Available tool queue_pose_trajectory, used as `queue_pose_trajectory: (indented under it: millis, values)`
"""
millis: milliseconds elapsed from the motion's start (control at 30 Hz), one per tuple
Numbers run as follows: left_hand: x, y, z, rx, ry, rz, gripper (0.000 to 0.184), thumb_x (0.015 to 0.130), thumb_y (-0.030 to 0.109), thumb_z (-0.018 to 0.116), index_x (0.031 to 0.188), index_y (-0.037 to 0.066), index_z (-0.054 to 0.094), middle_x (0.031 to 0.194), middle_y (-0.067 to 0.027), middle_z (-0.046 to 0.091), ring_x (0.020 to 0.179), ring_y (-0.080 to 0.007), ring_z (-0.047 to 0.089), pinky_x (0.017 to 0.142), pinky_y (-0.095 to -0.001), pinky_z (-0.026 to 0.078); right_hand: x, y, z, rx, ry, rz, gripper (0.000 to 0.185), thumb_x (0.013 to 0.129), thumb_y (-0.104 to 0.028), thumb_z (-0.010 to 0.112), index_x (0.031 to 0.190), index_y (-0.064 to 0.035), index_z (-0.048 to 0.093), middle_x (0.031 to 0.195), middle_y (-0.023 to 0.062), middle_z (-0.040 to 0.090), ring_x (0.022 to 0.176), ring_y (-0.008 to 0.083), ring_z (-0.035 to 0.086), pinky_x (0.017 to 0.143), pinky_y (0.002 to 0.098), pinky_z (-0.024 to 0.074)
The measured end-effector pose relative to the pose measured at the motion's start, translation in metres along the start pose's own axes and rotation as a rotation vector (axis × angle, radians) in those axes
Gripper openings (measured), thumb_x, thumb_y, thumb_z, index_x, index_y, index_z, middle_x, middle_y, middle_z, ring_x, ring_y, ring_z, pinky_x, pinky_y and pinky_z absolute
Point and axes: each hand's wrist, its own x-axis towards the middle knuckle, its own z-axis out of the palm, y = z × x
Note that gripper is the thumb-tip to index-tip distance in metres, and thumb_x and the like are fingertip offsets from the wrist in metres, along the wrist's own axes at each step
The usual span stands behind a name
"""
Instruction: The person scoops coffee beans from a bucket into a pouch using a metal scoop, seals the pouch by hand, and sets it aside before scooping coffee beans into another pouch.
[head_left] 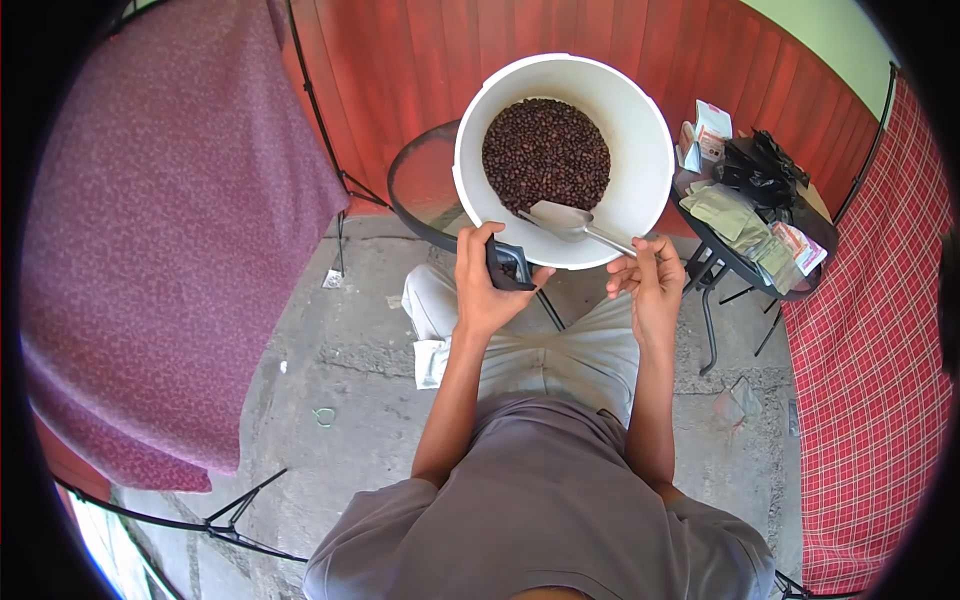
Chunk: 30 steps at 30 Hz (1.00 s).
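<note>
A large white bucket [640, 150] holds a heap of dark brown coffee beans [546, 155]. My right hand [655, 285] pinches the handle of a metal scoop [563, 218] at the bucket's near rim. The scoop's blade lies inside the bucket, its tip by the edge of the beans. Just left of this, my left hand [482, 285] grips a small black bag [495, 263], thumb and fingers on either side. The bag's mouth faces up, showing a greyish inside and a few dark bits low down that look like beans.
The bucket is at a round glass-topped table [420, 185]. On the right, a small dark table [805, 283] carries olive pouches [728, 215], a black plastic bag [762, 172] and printed packets [712, 128]. Purple cloth [180, 240] and red checked cloth [875, 350] hang at the sides.
</note>
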Motion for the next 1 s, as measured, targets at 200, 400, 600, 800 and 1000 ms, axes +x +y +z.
queue_pose_trajectory:
  millis: [200,400,600,800,1000]
  values:
    - [-0.0007,-0.0006,0.0006,0.003,0.004,-0.028,0.078,0.053,0.020,0.094,0.117,0.007,0.051,0.099,-0.0097,0.052,0.087,-0.0255,0.057,0.076,-0.0372,0.048,0.0010,0.0040,-0.0020,-0.010,0.004,-0.009,0.019,0.101,-0.020,0.054,0.091,-0.0044,0.049,0.070,0.0148,0.066,0.049,0.0161,0.063,0.043,0.0262,0.0503]
    - [-0.0004,0.0006,0.0002,0.005,0.001,-0.025,0.078,0.053,0.021,0.094,0.117,0.007,0.051,0.099,-0.0096,0.053,0.087,-0.0261,0.057,0.076,-0.0372,0.048,-0.0001,0.0013,0.0006,-0.063,0.003,0.004,0.019,0.101,-0.019,0.054,0.091,-0.0036,0.049,0.070,0.0146,0.066,0.049,0.0158,0.063,0.043,0.0255,0.0504]
    - [0.0005,0.0013,-0.0010,0.001,-0.003,0.001,0.076,0.055,0.018,0.093,0.118,0.006,0.051,0.100,-0.0111,0.050,0.084,-0.0279,0.056,0.072,-0.0385,0.048,-0.0003,0.0085,0.0043,-0.094,-0.008,0.004,0.019,0.102,-0.018,0.053,0.092,-0.0028,0.049,0.070,0.0142,0.066,0.049,0.0148,0.063,0.043,0.0245,0.0502]
    - [-0.0008,0.0013,0.0002,-0.003,-0.005,-0.025,0.077,0.054,0.020,0.093,0.116,0.007,0.051,0.099,-0.0103,0.052,0.085,-0.0267,0.056,0.073,-0.0378,0.048,-0.0006,0.0077,0.0055,-0.099,0.013,0.004,0.018,0.102,-0.017,0.052,0.093,-0.0023,0.049,0.070,0.0145,0.066,0.050,0.0145,0.063,0.043,0.0244,0.0502]
    - [-0.0009,0.0006,0.0007,-0.002,-0.001,-0.033,0.077,0.053,0.021,0.094,0.116,0.007,0.051,0.098,-0.0099,0.052,0.085,-0.0263,0.056,0.074,-0.0375,0.048,-0.0007,0.0084,0.0071,-0.102,0.021,-0.010,0.016,0.103,-0.016,0.051,0.095,-0.0016,0.049,0.072,0.0158,0.067,0.049,0.0148,0.063,0.043,0.0247,0.0501]
